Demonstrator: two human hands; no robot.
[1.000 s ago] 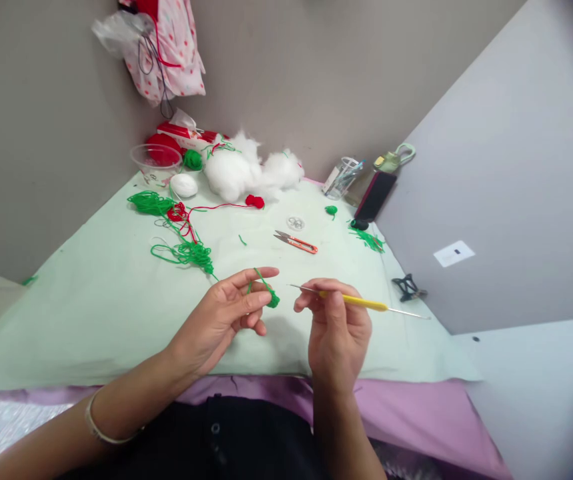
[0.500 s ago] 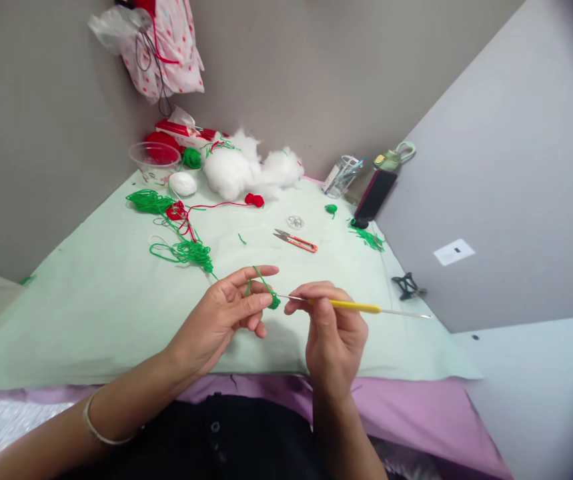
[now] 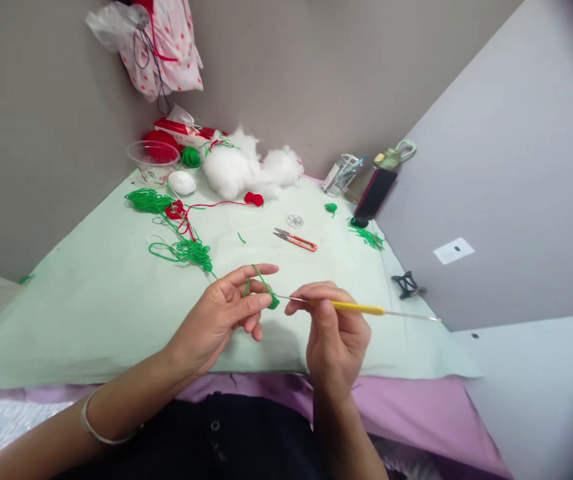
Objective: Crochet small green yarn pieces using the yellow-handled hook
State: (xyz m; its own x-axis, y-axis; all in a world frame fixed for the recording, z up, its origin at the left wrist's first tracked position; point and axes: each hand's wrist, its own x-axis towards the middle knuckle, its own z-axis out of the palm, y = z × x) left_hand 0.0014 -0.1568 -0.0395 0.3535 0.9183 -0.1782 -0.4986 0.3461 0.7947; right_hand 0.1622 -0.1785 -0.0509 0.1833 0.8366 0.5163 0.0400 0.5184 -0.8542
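Observation:
Between its thumb and fingers, my left hand (image 3: 231, 307) pinches a small green crochet piece (image 3: 273, 302). Green yarn runs up over the raised index finger of that hand. My right hand (image 3: 336, 333) is closed round a crochet hook with a yellow handle (image 3: 359, 307). The hook's thin metal tip reaches left to the green piece, and its other metal end points right. A loose heap of green yarn (image 3: 193, 253) lies beyond my left hand, with a strand leading toward that hand.
Orange snips (image 3: 296, 239) lie ahead of my hands, near a small clear dish (image 3: 295, 221). White stuffing (image 3: 231, 167), a plastic tub (image 3: 153, 163) and a white yarn ball (image 3: 182, 183) stand behind. A phone (image 3: 375, 193) leans at right, above a black stand (image 3: 407, 285).
The far end of the hook has swung slightly right and down, and my right hand has shifted a little. My left hand keeps its grip on the green piece.

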